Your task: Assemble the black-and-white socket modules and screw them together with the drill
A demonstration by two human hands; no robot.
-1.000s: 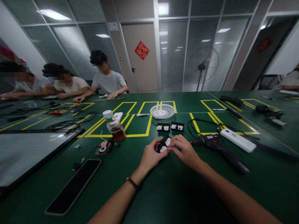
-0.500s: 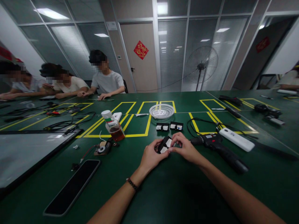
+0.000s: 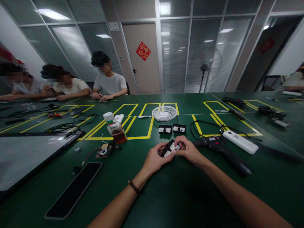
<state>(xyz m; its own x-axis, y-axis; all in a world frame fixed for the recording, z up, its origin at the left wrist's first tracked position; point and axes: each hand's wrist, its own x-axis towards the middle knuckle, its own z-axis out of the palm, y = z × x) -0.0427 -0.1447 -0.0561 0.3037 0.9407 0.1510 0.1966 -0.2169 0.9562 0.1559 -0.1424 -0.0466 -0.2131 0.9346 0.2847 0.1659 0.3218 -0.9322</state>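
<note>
My left hand (image 3: pixel 154 160) is closed around a small black holder (image 3: pixel 167 148) with white blocks in it, tilted just above the green table. At the holder's right end, my right hand (image 3: pixel 190 154) pinches a white piece with a blue mark (image 3: pixel 177 147); the fingertips partly cover it. Whether that piece sits inside the holder or only touches it, I cannot tell. Beyond my hands stand two similar black holders with white blocks, one on the left (image 3: pixel 165 129) and one on the right (image 3: pixel 179 128), the latter showing a bit of blue.
A black power drill (image 3: pixel 220 148) lies right of my hands beside a white power bank (image 3: pixel 240 142). Behind the holders is a white basket (image 3: pixel 164 119). To the left are a bottle of reddish liquid (image 3: pixel 116 131), a small motor-like part (image 3: pixel 104 152) and a phone (image 3: pixel 74 190). Several people sit far left.
My right fingers have shifted slightly, and the blue mark on the white piece now shows. The holder has turned a little in my left hand. A person across the table has brought their hands together.
</note>
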